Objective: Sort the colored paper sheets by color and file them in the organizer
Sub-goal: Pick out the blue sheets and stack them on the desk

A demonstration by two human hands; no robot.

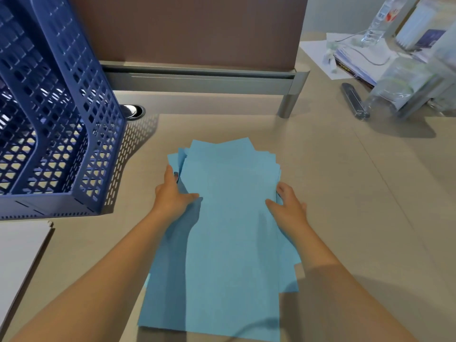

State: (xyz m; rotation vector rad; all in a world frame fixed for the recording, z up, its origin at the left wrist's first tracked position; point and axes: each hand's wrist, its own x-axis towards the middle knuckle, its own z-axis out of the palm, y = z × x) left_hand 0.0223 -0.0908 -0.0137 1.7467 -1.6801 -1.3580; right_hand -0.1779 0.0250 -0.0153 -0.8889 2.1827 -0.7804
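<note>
A loose stack of several light blue paper sheets (227, 230) lies on the beige desk in front of me, its edges fanned out unevenly at the far end. My left hand (172, 196) grips the stack's left edge, thumb on top and fingers tucked under the sheets. At the right edge my right hand (287, 206) holds the stack the same way, thumb lying on the top sheet. The blue perforated plastic organizer (61, 124) stands upright at the far left, with tall divider walls; its slots look empty from here.
A white sheet or board (19, 262) lies at the near left. A desk partition (197, 77) runs across the back, with a cable grommet (132, 111) near the organizer. Clutter at the far right includes a water bottle (381, 23), papers and a dark pen-like case (354, 101).
</note>
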